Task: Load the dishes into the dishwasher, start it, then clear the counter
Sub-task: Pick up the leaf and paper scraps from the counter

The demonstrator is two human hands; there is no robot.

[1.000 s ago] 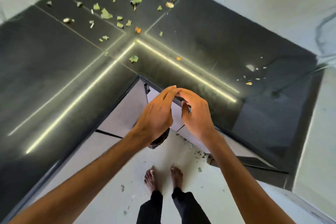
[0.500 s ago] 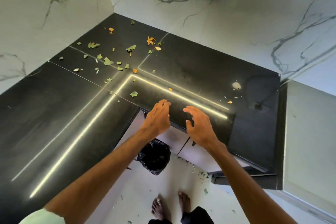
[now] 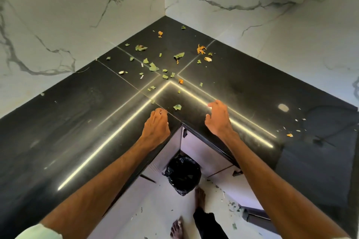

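Perhaps thirty scraps point(image 3: 153, 67), two hands point(image 3: 156, 125) point(image 3: 218, 120)

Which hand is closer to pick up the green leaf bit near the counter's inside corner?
Left. The left hand has its fingertips just beside the leaf bit on the counter. The right hand is farther off, on the leaf's other side.

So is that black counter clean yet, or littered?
Littered: green leaf scraps and orange bits lie scattered over the counter, mostly near its back corner.
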